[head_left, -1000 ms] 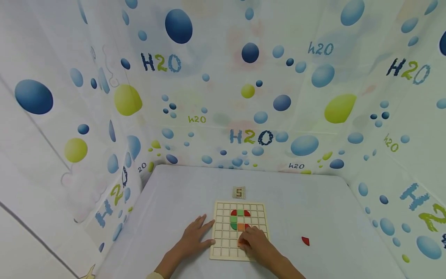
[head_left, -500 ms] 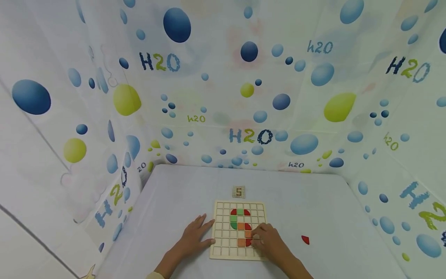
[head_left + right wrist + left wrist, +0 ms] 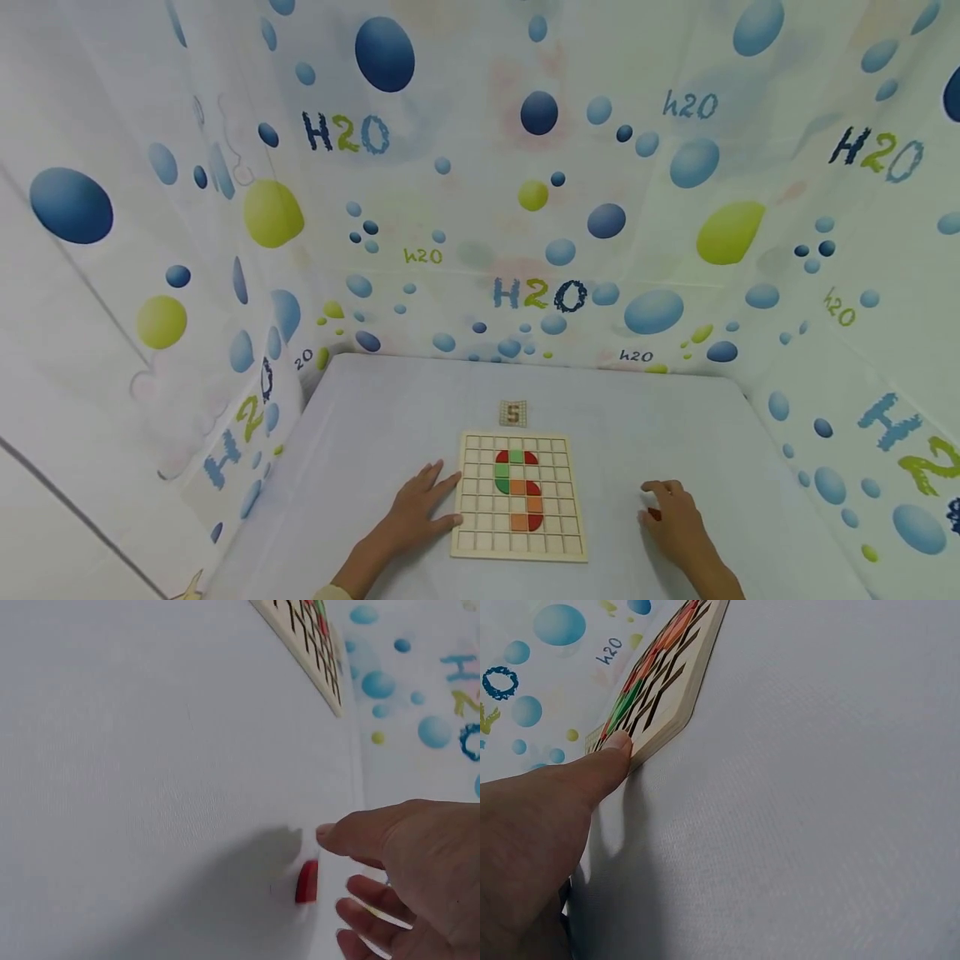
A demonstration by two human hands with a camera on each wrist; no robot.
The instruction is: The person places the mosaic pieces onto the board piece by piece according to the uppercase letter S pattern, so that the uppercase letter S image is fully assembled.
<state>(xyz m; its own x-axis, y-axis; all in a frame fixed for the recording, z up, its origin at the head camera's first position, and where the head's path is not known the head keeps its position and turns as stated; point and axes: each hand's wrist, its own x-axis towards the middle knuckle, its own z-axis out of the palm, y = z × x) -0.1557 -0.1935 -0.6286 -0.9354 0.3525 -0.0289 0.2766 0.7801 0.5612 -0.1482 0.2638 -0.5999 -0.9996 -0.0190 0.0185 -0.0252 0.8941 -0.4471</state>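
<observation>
A wooden grid board lies on the table, with red, green and orange tiles set in its cells in an S-like shape. My left hand has its fingers spread, and its thumb and a fingertip touch the board's left edge. In the left wrist view the thumb rests against the board's side. To the right of the board, my right hand hovers around a loose red quarter-round tile. Its thumb and fingers stand apart, and the tile lies on the cloth, partly hidden in the head view.
Beyond the board lies a small card with an S-like figure on a grid. White cloth covers the table. Printed curtains with bubbles and H2O lettering close off the back and both sides.
My right hand has let go at the board and moved right to the loose red tile. An orange tile and a red tile now show on the board's lower right. The left hand stays put.
</observation>
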